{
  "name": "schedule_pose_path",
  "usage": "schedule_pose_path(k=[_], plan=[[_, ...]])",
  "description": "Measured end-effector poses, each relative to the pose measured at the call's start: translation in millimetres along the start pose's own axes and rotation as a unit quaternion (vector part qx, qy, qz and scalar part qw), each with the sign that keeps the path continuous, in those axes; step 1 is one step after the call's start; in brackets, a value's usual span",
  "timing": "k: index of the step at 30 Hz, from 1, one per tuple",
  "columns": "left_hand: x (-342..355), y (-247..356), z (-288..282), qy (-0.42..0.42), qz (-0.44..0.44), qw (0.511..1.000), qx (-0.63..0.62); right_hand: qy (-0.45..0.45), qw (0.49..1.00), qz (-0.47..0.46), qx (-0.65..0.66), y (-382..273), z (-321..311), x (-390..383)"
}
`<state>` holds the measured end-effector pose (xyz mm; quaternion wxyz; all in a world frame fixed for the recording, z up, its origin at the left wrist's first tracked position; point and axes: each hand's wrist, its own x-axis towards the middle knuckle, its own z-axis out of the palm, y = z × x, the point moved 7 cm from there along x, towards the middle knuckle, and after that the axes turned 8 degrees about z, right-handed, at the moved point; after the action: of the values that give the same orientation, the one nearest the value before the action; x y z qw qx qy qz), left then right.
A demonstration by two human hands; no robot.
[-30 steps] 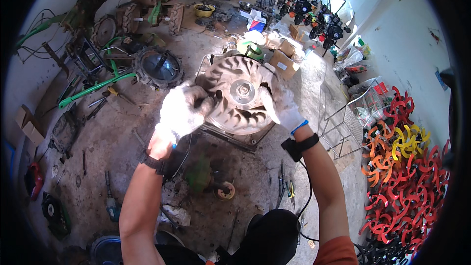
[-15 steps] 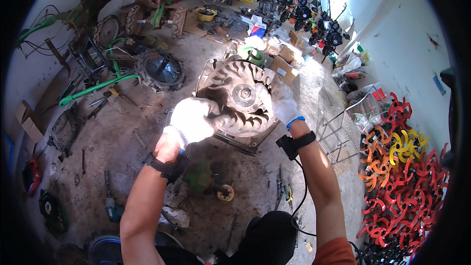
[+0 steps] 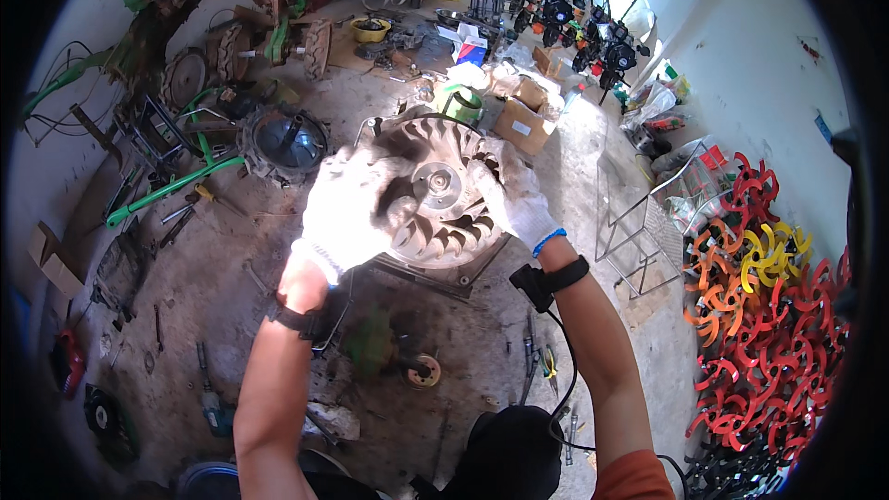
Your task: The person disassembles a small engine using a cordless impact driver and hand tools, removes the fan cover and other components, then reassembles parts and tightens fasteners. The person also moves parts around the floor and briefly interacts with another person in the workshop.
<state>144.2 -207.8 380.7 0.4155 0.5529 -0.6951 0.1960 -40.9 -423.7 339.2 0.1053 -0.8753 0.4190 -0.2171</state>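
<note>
A round metal flywheel (image 3: 438,186) with curved fan blades around its rim and a hub in the middle faces up in front of me. My gloved left hand (image 3: 354,202) closes on its left rim; strong sunlight washes out the glove, though the curled thumb shows beside the blades. On the opposite rim, my gloved right hand (image 3: 511,200) grips with its fingers over the blades. Beneath the flywheel, a dark squarish metal base (image 3: 435,279) partly shows, its corners sticking out. Whether the flywheel touches this base is hidden.
Beyond the flywheel stand a cardboard box (image 3: 524,125) and a green round part (image 3: 459,104). Left lie a lugged wheel (image 3: 285,141) and a screwdriver (image 3: 219,199). A drill (image 3: 216,407) lies nearer me. Right are a wire rack (image 3: 645,233) and piled red curved blades (image 3: 769,361).
My left hand has moved up along the flywheel's left rim. My right hand now reaches farther over the blades on the right. The whole view has shifted slightly.
</note>
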Motion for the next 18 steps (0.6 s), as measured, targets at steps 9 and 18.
schedule_pose_path(k=[9, 18], plan=[[27.3, 14.7, 48.2, -0.089, 0.054, 0.991, 0.083, 0.075, 0.991, -0.014, 0.113, -7.6, -6.0, -12.9], [28.7, 15.2, 49.7, 0.006, 0.065, 0.998, 0.011, 0.147, 0.979, 0.001, 0.141, -10.3, -5.8, -21.6]])
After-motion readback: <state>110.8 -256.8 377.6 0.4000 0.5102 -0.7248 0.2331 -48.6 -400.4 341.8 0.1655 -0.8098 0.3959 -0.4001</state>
